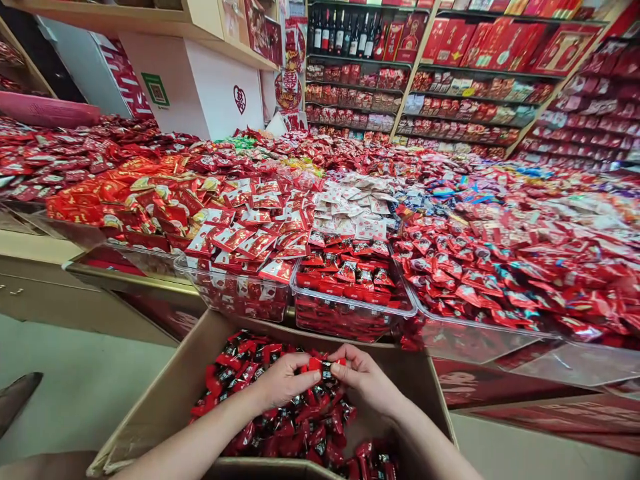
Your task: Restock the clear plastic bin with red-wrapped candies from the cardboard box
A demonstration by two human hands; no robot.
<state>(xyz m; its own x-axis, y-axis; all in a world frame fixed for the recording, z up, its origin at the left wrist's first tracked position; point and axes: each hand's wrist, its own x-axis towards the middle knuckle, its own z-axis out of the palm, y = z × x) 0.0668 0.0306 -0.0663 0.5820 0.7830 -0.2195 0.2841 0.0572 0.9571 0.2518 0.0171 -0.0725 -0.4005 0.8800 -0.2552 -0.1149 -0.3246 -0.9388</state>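
Observation:
Between my two hands is a red and black wrapped candy point(327, 371), pinched at its ends over a cardboard box point(150, 400). My left hand point(286, 381) grips its left end between thumb and fingers. On the right end, my right hand point(367, 381) closes with thumb and forefinger. Many more red and black wrapped candies point(280, 427) lie loose in the box beneath my hands. Just beyond the box stands a clear plastic bin point(353, 310) with similar red candies inside.
Clear bins of red packets point(240, 293) and red wrapped sweets point(460, 273) line the counter. White packets point(353, 203) are heaped behind the middle bin. Shelves with wine bottles point(345, 33) and red boxes point(480, 43) stand at the back. A pink basket point(47, 110) is far left.

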